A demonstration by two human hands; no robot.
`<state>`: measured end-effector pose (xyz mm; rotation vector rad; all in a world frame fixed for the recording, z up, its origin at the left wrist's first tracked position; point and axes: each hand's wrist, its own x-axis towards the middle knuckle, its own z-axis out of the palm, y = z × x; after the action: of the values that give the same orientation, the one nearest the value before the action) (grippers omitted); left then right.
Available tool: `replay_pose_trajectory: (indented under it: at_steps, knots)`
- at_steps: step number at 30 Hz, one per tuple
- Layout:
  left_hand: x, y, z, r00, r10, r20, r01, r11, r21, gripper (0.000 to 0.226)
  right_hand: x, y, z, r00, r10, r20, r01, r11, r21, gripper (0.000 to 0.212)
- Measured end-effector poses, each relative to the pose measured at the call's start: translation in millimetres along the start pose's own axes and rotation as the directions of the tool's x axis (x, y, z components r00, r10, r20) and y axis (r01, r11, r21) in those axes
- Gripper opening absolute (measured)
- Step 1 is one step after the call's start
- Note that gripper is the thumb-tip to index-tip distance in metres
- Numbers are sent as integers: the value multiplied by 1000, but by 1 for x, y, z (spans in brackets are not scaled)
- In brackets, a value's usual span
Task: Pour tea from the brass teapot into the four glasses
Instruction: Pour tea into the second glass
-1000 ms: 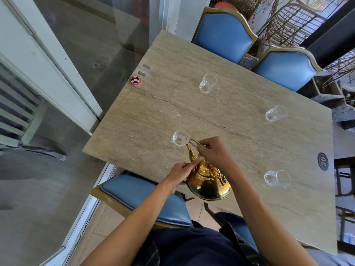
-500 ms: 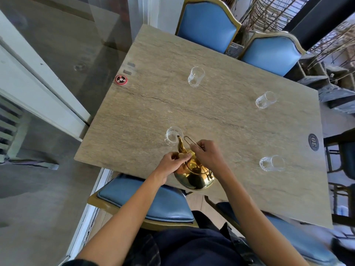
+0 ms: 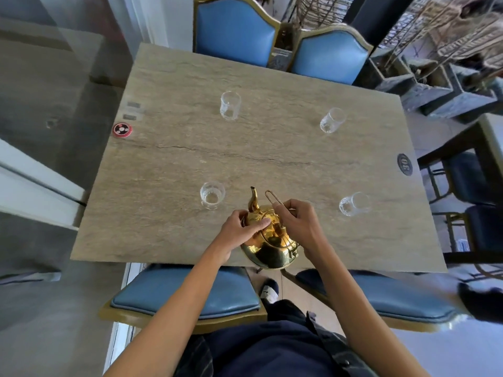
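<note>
The brass teapot point(image 3: 269, 246) is over the near edge of the stone table point(image 3: 190, 164), spout pointing away from me toward the table's middle. My right hand point(image 3: 298, 227) grips its thin wire handle. My left hand point(image 3: 242, 227) rests on the pot's lid and shoulder. Four clear glasses stand on the table: near left point(image 3: 211, 195), just left of the spout; near right point(image 3: 353, 204); far left point(image 3: 230, 105); far right point(image 3: 331, 120). The near left glass seems to hold a little liquid at the bottom; the others look empty.
Blue padded chairs stand behind the table point(image 3: 234, 31) point(image 3: 329, 54) and under its near edge point(image 3: 187, 295) point(image 3: 392, 297). A red round disc point(image 3: 122, 129) lies at the left edge, a dark number plaque point(image 3: 404, 164) at the right. A glass wall runs along the left.
The teapot has swung away from the near left glass; its spout, once at the glass rim, now points up the table to the glass's right. Both hands stay on the pot.
</note>
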<state>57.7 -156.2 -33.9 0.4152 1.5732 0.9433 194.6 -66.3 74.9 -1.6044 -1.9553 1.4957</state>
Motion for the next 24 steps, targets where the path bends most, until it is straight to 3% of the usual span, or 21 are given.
replay_pose_trajectory:
  at_steps: [4,13,24]
  knots:
    - [3,12,31,997,1,78,-3,1000,28,76,0,16,-32,999,1,-47,1,999,44,31]
    - [19,37,129,993,0,115,-7,998,64,84,7,66,-122,992,28,-121,-17,996,85,46]
    - [53,54,260,980,-61,191,48,996,69,92,23,124,-243,984,51,-171,-49,999,17,43]
